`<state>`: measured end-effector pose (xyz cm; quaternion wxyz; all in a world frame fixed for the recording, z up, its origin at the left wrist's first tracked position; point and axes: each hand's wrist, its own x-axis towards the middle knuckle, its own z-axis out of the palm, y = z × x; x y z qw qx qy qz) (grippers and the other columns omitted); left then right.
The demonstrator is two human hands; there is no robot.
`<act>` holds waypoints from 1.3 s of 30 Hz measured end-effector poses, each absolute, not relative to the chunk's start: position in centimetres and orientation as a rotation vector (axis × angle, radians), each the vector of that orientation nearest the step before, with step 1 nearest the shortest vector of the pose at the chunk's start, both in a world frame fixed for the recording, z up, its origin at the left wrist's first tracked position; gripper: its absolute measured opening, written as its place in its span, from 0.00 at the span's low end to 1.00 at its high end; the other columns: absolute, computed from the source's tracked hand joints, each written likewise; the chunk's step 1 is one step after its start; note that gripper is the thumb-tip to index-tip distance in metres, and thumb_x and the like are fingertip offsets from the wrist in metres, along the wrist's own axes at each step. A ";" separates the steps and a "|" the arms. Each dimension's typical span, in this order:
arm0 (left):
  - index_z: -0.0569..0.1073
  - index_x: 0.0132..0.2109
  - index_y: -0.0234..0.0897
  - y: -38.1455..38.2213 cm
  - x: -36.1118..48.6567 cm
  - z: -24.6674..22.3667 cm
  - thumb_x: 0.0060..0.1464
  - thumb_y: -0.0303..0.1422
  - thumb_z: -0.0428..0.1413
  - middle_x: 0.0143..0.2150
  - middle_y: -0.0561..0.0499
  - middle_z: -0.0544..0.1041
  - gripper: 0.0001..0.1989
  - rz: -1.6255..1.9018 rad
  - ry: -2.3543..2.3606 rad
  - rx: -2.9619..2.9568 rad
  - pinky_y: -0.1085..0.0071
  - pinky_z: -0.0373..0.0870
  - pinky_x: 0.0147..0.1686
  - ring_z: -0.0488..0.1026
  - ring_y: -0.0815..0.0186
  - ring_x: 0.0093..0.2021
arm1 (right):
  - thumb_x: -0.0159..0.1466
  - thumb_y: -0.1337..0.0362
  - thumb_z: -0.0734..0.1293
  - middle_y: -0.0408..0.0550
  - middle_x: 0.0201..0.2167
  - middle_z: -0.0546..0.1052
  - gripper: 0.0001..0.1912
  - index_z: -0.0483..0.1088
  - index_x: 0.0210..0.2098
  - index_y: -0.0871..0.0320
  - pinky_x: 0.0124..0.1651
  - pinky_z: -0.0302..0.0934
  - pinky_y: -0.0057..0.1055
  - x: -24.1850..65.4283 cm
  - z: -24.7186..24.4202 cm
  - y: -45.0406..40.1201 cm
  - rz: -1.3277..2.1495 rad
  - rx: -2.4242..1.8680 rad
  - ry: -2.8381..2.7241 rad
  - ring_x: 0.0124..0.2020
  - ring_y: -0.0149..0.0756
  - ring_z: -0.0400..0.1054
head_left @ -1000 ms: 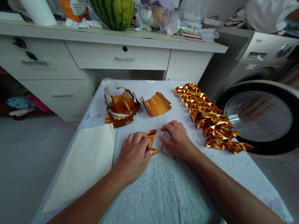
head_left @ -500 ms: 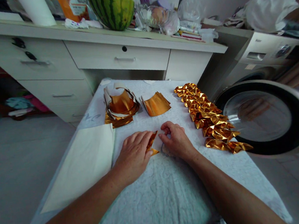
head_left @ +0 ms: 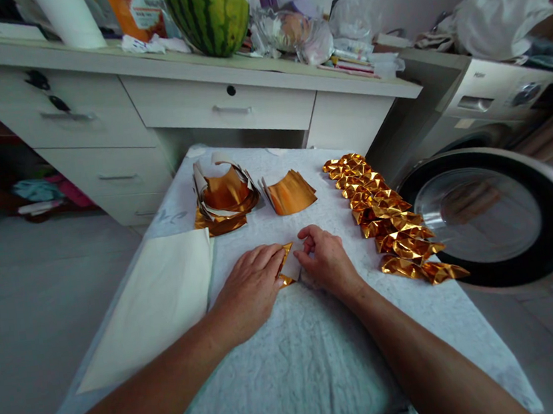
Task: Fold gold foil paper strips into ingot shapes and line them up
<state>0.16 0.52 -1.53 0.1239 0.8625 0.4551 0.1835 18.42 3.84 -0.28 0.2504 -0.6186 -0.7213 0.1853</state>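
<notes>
A small sheet of gold and pale paper (head_left: 291, 267) lies on the cloth-covered table between my hands, its gold edges folded in. My left hand (head_left: 252, 289) rests flat over its left part, fingers stretched out and hiding much of it. My right hand (head_left: 323, 255) is at the sheet's right edge, thumb and fingers curled together; whether they pinch its edge is too small to tell. Beyond my hands stand a curved stack of gold sheets (head_left: 291, 193) and a larger ring-like bundle (head_left: 227, 193). Folded gold pieces (head_left: 383, 214) form a row on the right.
A pale paper sheet (head_left: 152, 303) covers the table's left side. Behind the table is a white drawer desk (head_left: 223, 99) with a cut watermelon (head_left: 206, 15) and plastic bags on it. An open washing machine door (head_left: 494, 217) is at the right.
The small sheet's folded gold edges lie lower, and more of its pale face shows between my hands. My hands have barely moved.
</notes>
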 end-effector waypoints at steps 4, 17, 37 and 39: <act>0.60 0.63 0.39 0.6 0.2 -1.7 0.60 0.28 0.49 0.62 0.44 0.66 0.24 0.556 1.304 2.502 0.55 0.58 0.62 0.62 0.57 0.62 | 0.58 0.68 0.68 0.42 0.27 0.75 0.07 0.71 0.38 0.58 0.40 0.53 0.32 18.6 0.0 3.9 0.454 -1.746 -2.000 0.33 0.36 0.67; 0.60 0.64 0.39 0.6 0.2 -1.6 0.60 0.27 0.47 0.64 0.45 0.65 0.24 0.535 1.296 2.536 0.56 0.58 0.63 0.61 0.57 0.63 | 0.59 0.69 0.66 0.43 0.27 0.76 0.04 0.72 0.32 0.57 0.42 0.53 0.33 18.4 0.2 3.8 0.455 -1.714 -2.057 0.34 0.36 0.67; 0.60 0.64 0.36 0.8 0.1 -2.7 0.60 0.27 0.49 0.63 0.42 0.66 0.25 0.575 1.262 2.605 0.55 0.60 0.63 0.62 0.57 0.62 | 0.61 0.70 0.64 0.46 0.31 0.73 0.05 0.72 0.34 0.58 0.41 0.56 0.30 18.2 -0.1 3.5 0.345 -1.581 -2.197 0.35 0.35 0.67; 0.60 0.64 0.36 0.8 0.1 -2.7 0.60 0.27 0.49 0.63 0.42 0.65 0.25 0.576 1.257 2.608 0.55 0.60 0.62 0.62 0.56 0.63 | 0.61 0.70 0.64 0.46 0.31 0.73 0.05 0.72 0.35 0.58 0.42 0.56 0.30 18.2 -0.1 3.5 0.346 -1.581 -2.196 0.35 0.35 0.67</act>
